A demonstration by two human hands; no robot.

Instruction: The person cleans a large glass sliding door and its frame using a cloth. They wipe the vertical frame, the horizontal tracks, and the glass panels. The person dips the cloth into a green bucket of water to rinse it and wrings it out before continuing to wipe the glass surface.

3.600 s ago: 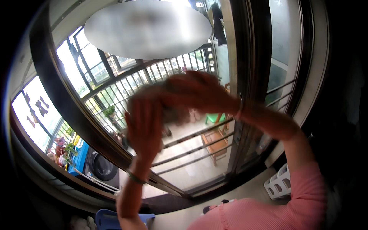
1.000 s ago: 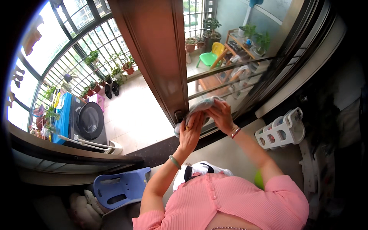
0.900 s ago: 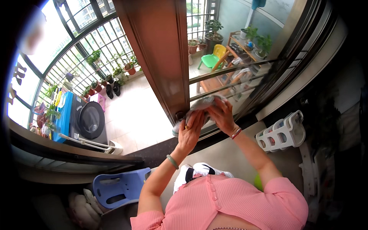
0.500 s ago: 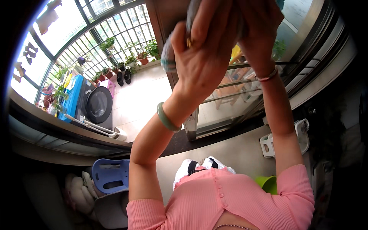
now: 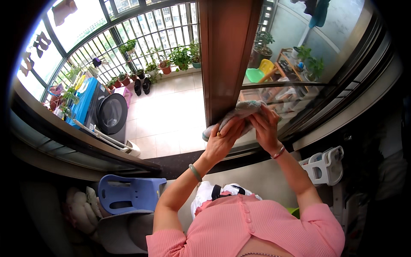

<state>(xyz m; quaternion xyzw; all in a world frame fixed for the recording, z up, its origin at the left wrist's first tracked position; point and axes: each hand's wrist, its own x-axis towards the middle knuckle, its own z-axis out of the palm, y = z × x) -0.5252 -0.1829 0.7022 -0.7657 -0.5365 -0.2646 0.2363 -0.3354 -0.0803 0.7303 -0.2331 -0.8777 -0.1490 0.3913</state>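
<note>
A greyish-white cloth (image 5: 244,109) with a teal edge is bunched against the lower part of a brown door frame (image 5: 224,55). My left hand (image 5: 224,140), with a ring and a pale green bangle on that arm, is closed on the cloth's near left part. Around its right part curl the fingers of my right hand (image 5: 266,130); a red band circles that wrist. Both hands are close together, and some fingertips are hidden in the folds. Right of the frame is the door's glass pane (image 5: 295,55), crossed by dark bars.
Beyond the doorway lies a tiled balcony with a washing machine (image 5: 102,111), potted plants (image 5: 165,65) and black shoes (image 5: 141,87). A blue plastic chair (image 5: 128,195) stands at the lower left. A white plastic rack (image 5: 326,167) is at right.
Both hands have come down and nearer to me with the cloth, from high on the door frame to its lower part. The frame and glass now show more.
</note>
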